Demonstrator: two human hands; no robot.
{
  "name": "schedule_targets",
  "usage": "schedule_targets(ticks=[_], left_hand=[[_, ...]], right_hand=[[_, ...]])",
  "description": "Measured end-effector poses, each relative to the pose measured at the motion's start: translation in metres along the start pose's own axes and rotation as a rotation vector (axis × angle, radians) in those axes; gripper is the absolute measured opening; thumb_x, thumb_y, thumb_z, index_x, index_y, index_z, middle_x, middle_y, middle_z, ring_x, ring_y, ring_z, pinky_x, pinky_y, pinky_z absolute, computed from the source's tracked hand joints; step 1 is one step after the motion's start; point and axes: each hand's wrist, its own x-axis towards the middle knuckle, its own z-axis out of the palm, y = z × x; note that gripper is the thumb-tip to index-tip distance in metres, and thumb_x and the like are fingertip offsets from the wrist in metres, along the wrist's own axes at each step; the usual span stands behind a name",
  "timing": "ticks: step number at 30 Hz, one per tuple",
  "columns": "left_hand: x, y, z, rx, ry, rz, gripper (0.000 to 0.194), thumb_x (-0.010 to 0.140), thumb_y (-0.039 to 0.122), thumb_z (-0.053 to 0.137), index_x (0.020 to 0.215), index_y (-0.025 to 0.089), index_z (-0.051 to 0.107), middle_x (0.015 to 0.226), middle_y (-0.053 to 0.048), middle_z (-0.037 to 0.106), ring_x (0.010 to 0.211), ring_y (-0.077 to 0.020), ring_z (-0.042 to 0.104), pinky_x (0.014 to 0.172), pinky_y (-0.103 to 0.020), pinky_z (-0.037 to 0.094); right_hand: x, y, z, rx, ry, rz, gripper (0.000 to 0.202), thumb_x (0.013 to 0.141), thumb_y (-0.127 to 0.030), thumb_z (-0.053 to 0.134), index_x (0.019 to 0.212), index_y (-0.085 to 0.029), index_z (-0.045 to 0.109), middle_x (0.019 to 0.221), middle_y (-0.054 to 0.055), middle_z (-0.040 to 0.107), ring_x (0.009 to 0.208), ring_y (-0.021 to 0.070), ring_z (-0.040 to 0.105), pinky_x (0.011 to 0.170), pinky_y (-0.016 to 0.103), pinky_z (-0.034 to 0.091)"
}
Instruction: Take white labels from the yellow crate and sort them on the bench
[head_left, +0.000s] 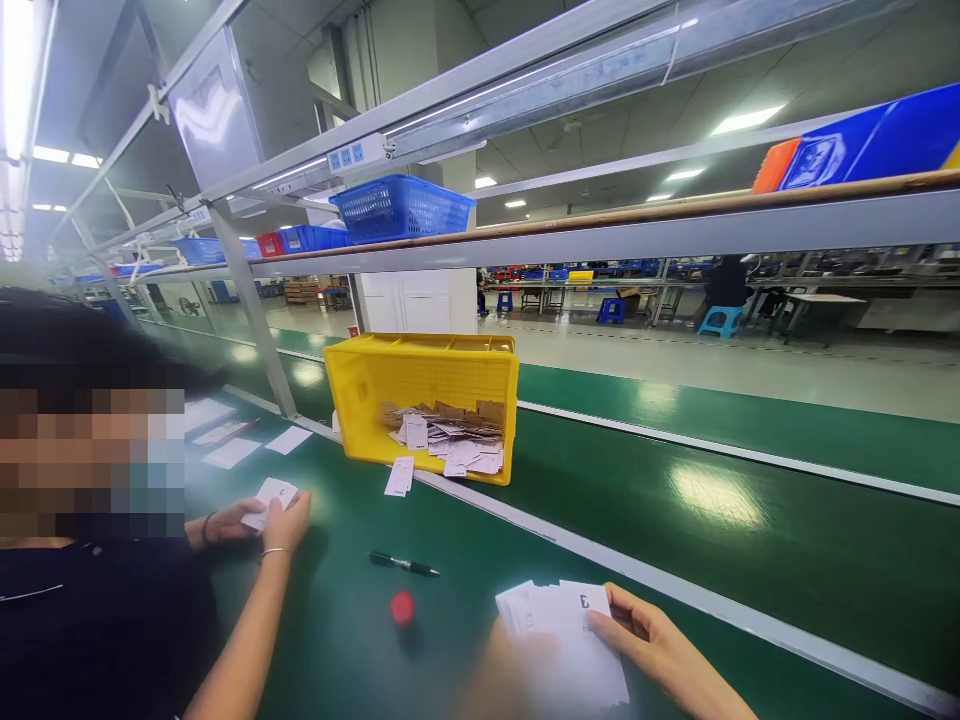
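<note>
slips (450, 440) fill the bottom of the tipped yellow bin (420, 375); both hands (517, 670) (652, 640) close around white cards (566, 630).

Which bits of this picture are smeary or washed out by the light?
Head view: the left hand and the lower part of the white cards are blurred, the pen fairly crisp; bright glare patches the green surface; coarse square blocks mask part of the person at left.
</note>
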Motion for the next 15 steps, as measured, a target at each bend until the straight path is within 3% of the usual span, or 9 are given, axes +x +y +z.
schedule_targets(ticks=[4,10,15], left_hand=[[-0.004,0.008,0.003,0.02,-0.02,0.017,0.065,0.053,0.044,0.089,0.112,0.031,0.065,0.109,-0.008,0.073,0.123,-0.037,0.06,0.106,-0.049,0.049],[-0.006,0.008,0.007,0.031,-0.049,0.009,0.056,0.057,0.043,0.083,0.108,0.031,0.066,0.109,-0.004,0.073,0.129,-0.0368,0.055,0.098,-0.048,0.053],[-0.01,0.016,0.011,0.094,-0.012,0.027,0.049,0.058,0.039,0.079,0.104,0.028,0.067,0.106,-0.003,0.073,0.123,-0.0357,0.06,0.096,-0.046,0.053]], right_hand=[[-0.003,-0.013,0.004,-0.007,-0.03,0.032,0.055,0.085,-0.064,0.063,0.118,-0.021,0.066,0.113,0.01,0.069,0.102,0.0303,0.064,0.088,0.037,0.055],[-0.015,-0.039,0.012,0.016,0.112,0.072,0.06,0.083,-0.068,0.062,0.119,-0.02,0.069,0.119,0.01,0.069,0.101,0.0296,0.066,0.086,0.036,0.056],[-0.017,-0.04,0.006,-0.011,0.145,0.084,0.061,0.082,-0.07,0.062,0.118,-0.022,0.07,0.114,0.008,0.071,0.096,0.0295,0.067,0.083,0.036,0.056]])
